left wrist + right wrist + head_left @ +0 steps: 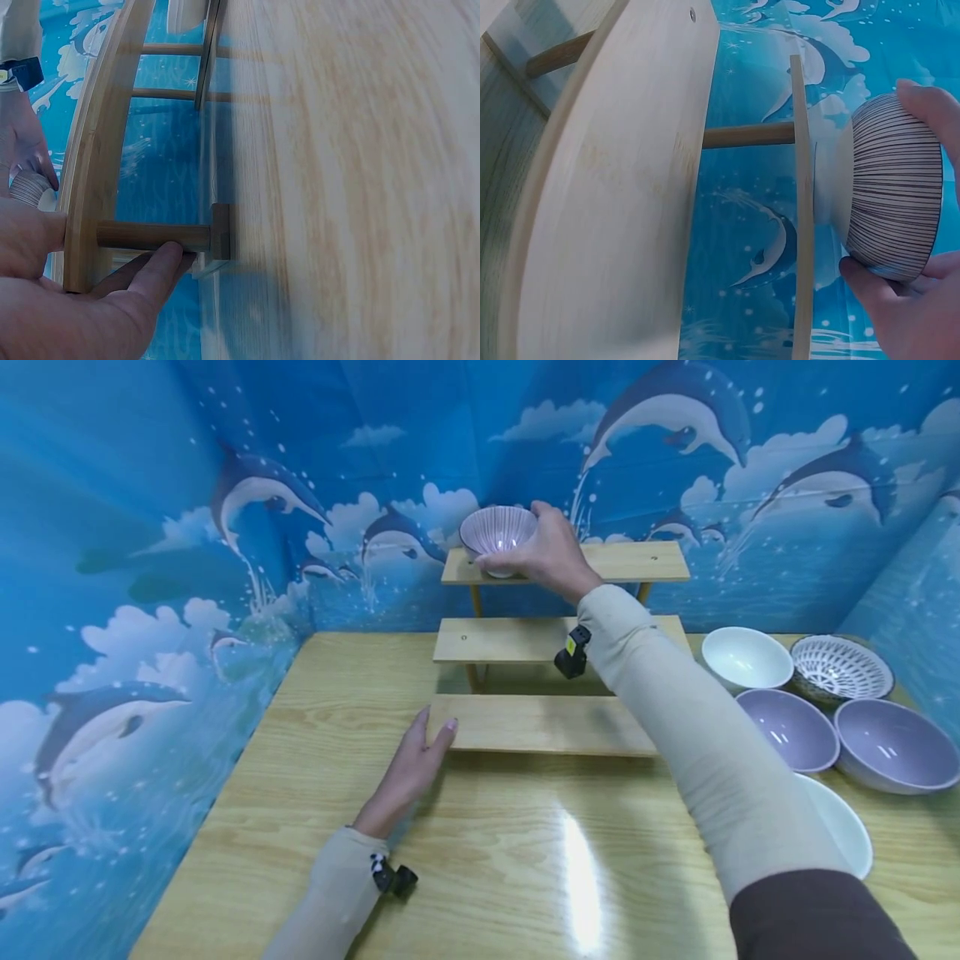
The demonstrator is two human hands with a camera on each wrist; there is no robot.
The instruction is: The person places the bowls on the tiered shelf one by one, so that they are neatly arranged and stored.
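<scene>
My right hand (551, 556) holds a striped bowl (495, 537) by its side, at the left end of the top board of a three-tier wooden shelf (525, 639). In the right wrist view, thin dark lines cover the outside of this bowl (892, 187), and thumb and fingers span it. Its base is right at the board. My left hand (411, 760) grips the left end of the lowest board (555, 724). The left wrist view shows fingers under that board beside a round wooden peg (154, 235), with the thumb at the board's edge.
Right of the shelf stand a white bowl (747, 658), a black-and-white patterned bowl (842, 668), two purple bowls (787, 728) and another pale bowl (840, 827), partly behind the right sleeve. A dolphin-print backdrop (375, 443) surrounds the wooden table (480, 860).
</scene>
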